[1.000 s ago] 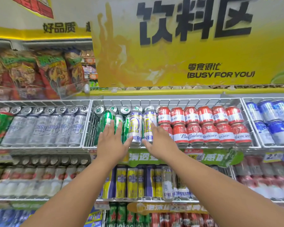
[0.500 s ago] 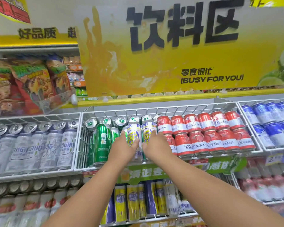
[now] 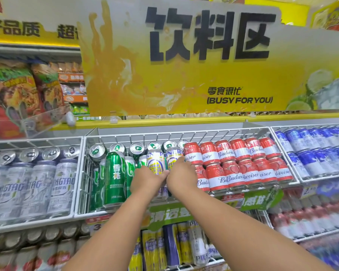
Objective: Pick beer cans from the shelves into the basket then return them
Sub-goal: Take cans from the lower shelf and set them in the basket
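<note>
Two tall white-and-yellow beer cans stand side by side in the middle wire shelf bin. My left hand is wrapped around the left can. The right can is gripped by my right hand. Both hands touch each other at the knuckles. Tall green cans stand just left of my hands, and stacked red Budweiser cans fill the bin to the right. No basket is in view.
Silver cans fill the left bin and blue cans the right bin. A large yellow sign hangs above the shelf. Lower shelves hold yellow and purple cans. Snack bags sit at upper left.
Both hands went from open and reaching to closed around the two white-and-yellow cans. The view tilted upward, so the shelf sits lower in the frame.
</note>
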The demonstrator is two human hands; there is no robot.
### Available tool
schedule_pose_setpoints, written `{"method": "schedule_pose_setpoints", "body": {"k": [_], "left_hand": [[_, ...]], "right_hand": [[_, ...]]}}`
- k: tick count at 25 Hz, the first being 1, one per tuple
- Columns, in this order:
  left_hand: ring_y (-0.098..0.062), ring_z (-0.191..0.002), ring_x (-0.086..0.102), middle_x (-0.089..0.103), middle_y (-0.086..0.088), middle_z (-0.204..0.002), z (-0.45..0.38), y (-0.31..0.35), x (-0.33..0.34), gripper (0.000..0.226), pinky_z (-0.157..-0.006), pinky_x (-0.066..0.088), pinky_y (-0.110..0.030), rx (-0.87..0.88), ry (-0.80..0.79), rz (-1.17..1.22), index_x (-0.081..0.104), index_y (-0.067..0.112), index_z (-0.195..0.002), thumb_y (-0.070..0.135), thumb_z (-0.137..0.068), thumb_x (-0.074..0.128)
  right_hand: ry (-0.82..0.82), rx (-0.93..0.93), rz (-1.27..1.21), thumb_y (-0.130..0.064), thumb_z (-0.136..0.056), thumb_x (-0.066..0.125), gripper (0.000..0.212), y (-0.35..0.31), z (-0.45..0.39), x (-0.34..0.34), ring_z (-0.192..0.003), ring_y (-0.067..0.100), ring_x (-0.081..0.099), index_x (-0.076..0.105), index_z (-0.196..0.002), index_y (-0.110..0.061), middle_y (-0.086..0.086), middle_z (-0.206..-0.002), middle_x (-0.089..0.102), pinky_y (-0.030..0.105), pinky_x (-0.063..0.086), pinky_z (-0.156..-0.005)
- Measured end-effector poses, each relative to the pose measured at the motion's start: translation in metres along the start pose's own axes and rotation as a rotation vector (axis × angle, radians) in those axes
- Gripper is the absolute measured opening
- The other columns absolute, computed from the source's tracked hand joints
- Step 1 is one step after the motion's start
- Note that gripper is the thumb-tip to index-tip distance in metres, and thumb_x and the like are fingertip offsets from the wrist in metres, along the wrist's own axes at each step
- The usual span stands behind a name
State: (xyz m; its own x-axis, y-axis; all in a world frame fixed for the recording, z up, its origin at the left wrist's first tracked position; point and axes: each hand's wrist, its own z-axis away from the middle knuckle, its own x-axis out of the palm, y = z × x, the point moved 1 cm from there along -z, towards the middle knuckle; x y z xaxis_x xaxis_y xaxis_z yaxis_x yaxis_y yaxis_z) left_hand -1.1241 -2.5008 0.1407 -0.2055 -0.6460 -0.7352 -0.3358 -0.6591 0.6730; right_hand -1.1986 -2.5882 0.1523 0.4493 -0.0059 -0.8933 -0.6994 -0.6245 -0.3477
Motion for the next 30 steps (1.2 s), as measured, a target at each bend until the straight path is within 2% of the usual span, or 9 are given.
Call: {"method": "schedule_pose_setpoints", "body": {"k": [3,7,10,14,19,21,23,26,30], "left_hand": [[-0.023,-0.060,0.071,0.071,-0.005,-0.063,0.002,0.003,-0.005,0.069,-0.067,0.061,-0.035,-0.031,0.002,0.050,0.072,0.008,-0.073,0.076,-0.061,0.064],[-0.023,-0.060,0.070,0.071,-0.006,-0.059,0.003,0.001,-0.007,0.058,-0.063,0.057,-0.030,-0.050,0.010,0.082,0.070,0.006,-0.076,0.064,-0.072,0.067],[-0.026,-0.064,0.070,0.072,-0.009,-0.067,0.004,-0.002,-0.013,0.059,-0.061,0.055,-0.030,-0.053,0.031,0.095,0.070,0.007,-0.076,0.065,-0.072,0.068],[-0.030,-0.073,0.068,0.070,-0.009,-0.084,0.007,-0.005,-0.028,0.051,-0.059,0.046,-0.030,0.001,0.082,0.112,0.065,0.012,-0.076,0.062,-0.073,0.073],[-0.029,-0.069,0.063,0.069,-0.008,-0.086,0.019,-0.012,-0.042,0.053,-0.053,0.038,-0.029,0.017,0.120,0.090,0.067,0.012,-0.086,0.064,-0.074,0.073],[-0.029,-0.072,0.063,0.068,-0.008,-0.092,0.023,-0.016,-0.046,0.055,-0.052,0.036,-0.030,0.025,0.121,0.088,0.066,0.013,-0.090,0.065,-0.074,0.073],[-0.029,-0.075,0.064,0.066,-0.009,-0.099,0.026,-0.018,-0.050,0.059,-0.053,0.037,-0.030,0.035,0.132,0.086,0.065,0.013,-0.094,0.068,-0.073,0.071],[-0.025,-0.069,0.066,0.067,-0.008,-0.093,0.032,-0.021,-0.055,0.058,-0.053,0.042,-0.029,0.056,0.118,0.100,0.064,0.016,-0.088,0.071,-0.071,0.069],[-0.024,-0.064,0.066,0.070,-0.005,-0.080,0.053,-0.015,-0.054,0.053,-0.055,0.048,-0.030,0.114,0.126,0.113,0.067,0.018,-0.079,0.070,-0.072,0.071]], "right_hand": [[-0.001,0.019,0.012,-0.027,-0.094,0.063,0.073,-0.003,-0.003,0.003,-0.127,0.037,0.051,0.026,-0.149,0.003,0.022,-0.138,0.052,0.041,0.048,-0.099],[0.062,0.029,0.027,-0.034,-0.093,0.067,0.081,-0.001,-0.004,0.009,-0.124,0.035,0.053,0.024,-0.150,0.004,0.020,-0.137,0.051,0.040,0.051,-0.093],[0.055,0.013,0.006,-0.030,-0.089,0.071,0.078,-0.005,-0.001,0.008,-0.123,0.034,0.053,0.032,-0.147,0.005,0.019,-0.137,0.048,0.040,0.054,-0.092],[0.055,-0.027,-0.061,-0.033,-0.078,0.077,0.060,-0.005,0.004,-0.001,-0.112,0.033,0.057,0.056,-0.126,-0.004,0.015,-0.127,0.052,0.037,0.052,-0.089],[0.048,-0.073,-0.093,-0.036,-0.073,0.077,0.047,-0.005,0.012,-0.012,-0.100,0.032,0.061,0.063,-0.109,-0.008,0.015,-0.118,0.056,0.034,0.051,-0.083],[0.037,-0.074,-0.160,-0.037,-0.072,0.076,0.046,-0.008,0.015,-0.016,-0.097,0.032,0.062,0.063,-0.106,-0.008,0.014,-0.114,0.056,0.033,0.049,-0.077],[0.031,-0.062,-0.254,-0.039,-0.068,0.074,0.042,-0.006,0.018,-0.023,-0.087,0.030,0.065,0.066,-0.095,-0.009,0.012,-0.107,0.061,0.029,0.047,-0.065],[0.018,-0.038,-0.390,-0.045,-0.062,0.072,0.034,0.004,0.027,-0.037,-0.071,0.022,0.066,0.066,-0.079,-0.017,0.005,-0.089,0.069,0.027,0.042,-0.052],[0.016,-0.041,-0.527,-0.046,-0.065,0.078,0.034,0.042,0.055,-0.063,-0.070,0.018,0.068,0.067,-0.083,-0.019,-0.003,-0.081,0.071,0.036,0.059,-0.065]]}}
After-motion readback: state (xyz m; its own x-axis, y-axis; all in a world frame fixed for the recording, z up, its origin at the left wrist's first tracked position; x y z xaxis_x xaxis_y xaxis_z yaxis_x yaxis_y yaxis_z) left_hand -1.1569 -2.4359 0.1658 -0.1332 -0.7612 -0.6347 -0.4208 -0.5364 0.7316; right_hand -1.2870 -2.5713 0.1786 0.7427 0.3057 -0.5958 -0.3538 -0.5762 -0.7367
